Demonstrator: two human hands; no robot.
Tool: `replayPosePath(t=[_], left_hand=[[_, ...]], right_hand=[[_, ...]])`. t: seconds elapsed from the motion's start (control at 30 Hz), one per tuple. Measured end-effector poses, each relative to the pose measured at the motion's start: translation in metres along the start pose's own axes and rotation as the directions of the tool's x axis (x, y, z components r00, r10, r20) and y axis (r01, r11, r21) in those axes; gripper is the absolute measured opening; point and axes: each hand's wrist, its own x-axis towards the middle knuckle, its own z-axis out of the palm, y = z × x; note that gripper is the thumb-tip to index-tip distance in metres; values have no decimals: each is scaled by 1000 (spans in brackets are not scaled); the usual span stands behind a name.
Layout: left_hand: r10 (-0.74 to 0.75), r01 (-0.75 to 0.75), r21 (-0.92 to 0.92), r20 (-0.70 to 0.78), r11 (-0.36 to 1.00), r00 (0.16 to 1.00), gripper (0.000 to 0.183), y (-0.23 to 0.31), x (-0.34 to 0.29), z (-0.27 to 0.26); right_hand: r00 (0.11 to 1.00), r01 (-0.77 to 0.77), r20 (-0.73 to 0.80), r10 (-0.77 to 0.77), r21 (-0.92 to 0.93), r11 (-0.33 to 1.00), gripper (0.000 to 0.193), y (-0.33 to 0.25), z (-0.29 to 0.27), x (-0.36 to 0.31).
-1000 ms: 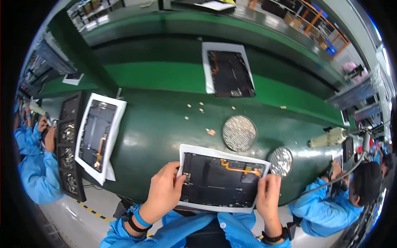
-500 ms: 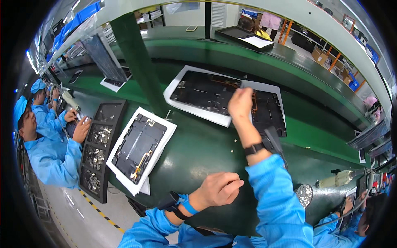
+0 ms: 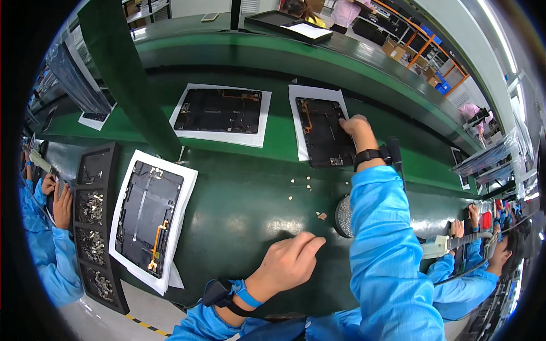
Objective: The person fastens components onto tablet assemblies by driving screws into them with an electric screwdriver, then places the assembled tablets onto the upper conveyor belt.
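Observation:
My right hand [image 3: 358,129] reaches far forward and grips the right edge of a black tablet housing [image 3: 321,132], its thumb on top. The other fingers are partly hidden. That housing has an orange flex cable and lies on white sheets. Nearer to me, my left hand [image 3: 290,264] hovers over the green bench, its fingers curled and pinched together; anything between the fingertips is too small to make out. A second housing [image 3: 219,111] lies on a white sheet left of the first. A third housing [image 3: 149,210] rests on stacked white sheets at the left.
A black compartment tray [image 3: 105,202] with small metal parts stands at the left beside a co-worker's hands [image 3: 60,202]. Small pale bits [image 3: 322,216] lie near a round silvery dish [image 3: 344,216]. A green post [image 3: 131,79] rises behind the third housing. Another co-worker [image 3: 469,284] sits at the right.
My right hand has gone from the left housing to the right one's edge. Those two housings, overlapping in view before, now lie apart. The view has turned right; my left hand stays curled.

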Motion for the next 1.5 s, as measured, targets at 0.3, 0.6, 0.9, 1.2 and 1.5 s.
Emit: replayPosePath(t=[0.3, 0.6, 0.9, 1.2, 1.5], left_hand=[[-66, 68, -38, 56, 997, 996, 30, 0, 0, 4], [-452, 472, -464, 163, 749, 877, 31, 6, -4, 18], [-654, 221, -969, 94, 114, 751, 57, 20, 26, -12], [-869, 629, -776, 331, -31, 367, 50, 79, -67, -106], [-766, 781, -622, 529, -58, 365, 45, 78, -90, -69]], right_hand=[[952, 304, -48, -302, 42, 952, 49, 22, 3, 29], [946, 322, -190, -263, 649, 689, 38, 31, -11, -35], [969, 104, -111, -220, 994, -43, 33, 100, 14, -277], [580, 814, -312, -752, 193, 548, 28, 262, -55, -398], [896, 205, 183, -404, 635, 744, 34, 308, -1, -374]])
